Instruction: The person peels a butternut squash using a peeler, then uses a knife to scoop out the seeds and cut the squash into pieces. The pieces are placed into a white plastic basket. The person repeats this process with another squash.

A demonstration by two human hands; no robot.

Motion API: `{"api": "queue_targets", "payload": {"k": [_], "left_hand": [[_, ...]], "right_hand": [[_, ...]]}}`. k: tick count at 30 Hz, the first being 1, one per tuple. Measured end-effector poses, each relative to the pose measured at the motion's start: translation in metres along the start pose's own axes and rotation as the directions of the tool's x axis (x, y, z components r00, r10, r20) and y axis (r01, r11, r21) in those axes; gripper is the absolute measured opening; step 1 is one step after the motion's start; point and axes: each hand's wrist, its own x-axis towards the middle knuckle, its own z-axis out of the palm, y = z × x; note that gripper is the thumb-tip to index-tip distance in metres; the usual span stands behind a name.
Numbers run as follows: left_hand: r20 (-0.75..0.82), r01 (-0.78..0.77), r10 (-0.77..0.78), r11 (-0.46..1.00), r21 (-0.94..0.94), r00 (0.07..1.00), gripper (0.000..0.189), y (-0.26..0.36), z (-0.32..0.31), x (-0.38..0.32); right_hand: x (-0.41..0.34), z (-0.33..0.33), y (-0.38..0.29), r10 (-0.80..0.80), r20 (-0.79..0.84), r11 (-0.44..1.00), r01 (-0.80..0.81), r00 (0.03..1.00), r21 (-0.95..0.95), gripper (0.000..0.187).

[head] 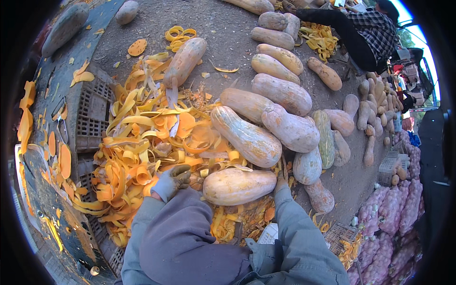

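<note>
A large tan squash (240,187) lies crosswise before my knee. My left hand (173,181), in a grey glove with dirty dark fingers, is by its left end, apart from it. The fingers are bent and spread, and nothing shows between them. At the squash's right end is my right hand (280,182), mostly hidden by the sleeve; I cannot tell whether it grips the squash. Just beyond lies a striped squash (245,137), beside a paler squash (290,128). Orange peel strips (142,156) are heaped left of my left hand.
A worn board (67,213) at left carries peel slices and a metal-framed peeler (61,117). Plastic crates (93,107) stand along its edge. More squash (281,92) line the ground. A person (370,35) sits at upper right. Pink net sacks (388,210) are stacked at right.
</note>
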Motion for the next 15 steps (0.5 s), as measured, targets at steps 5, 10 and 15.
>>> {"api": "queue_targets", "payload": {"k": [5,10,15], "left_hand": [[-0.027,0.130,-0.127,0.956,0.265,0.992,0.042,-0.027,0.016,0.031],[0.020,0.045,-0.119,0.514,0.857,0.993,0.055,-0.041,0.025,0.052],[-0.106,0.174,-0.199,0.363,0.915,0.974,0.057,-0.092,0.017,0.093]], "right_hand": [[-0.058,0.049,-0.038,0.059,-0.041,0.998,-0.059,0.997,0.011,0.059],[-0.081,0.055,-0.051,0.068,-0.061,0.998,-0.068,0.996,-0.001,0.060],[-0.096,0.054,-0.059,0.055,-0.069,0.998,-0.056,0.996,-0.020,0.060]]}}
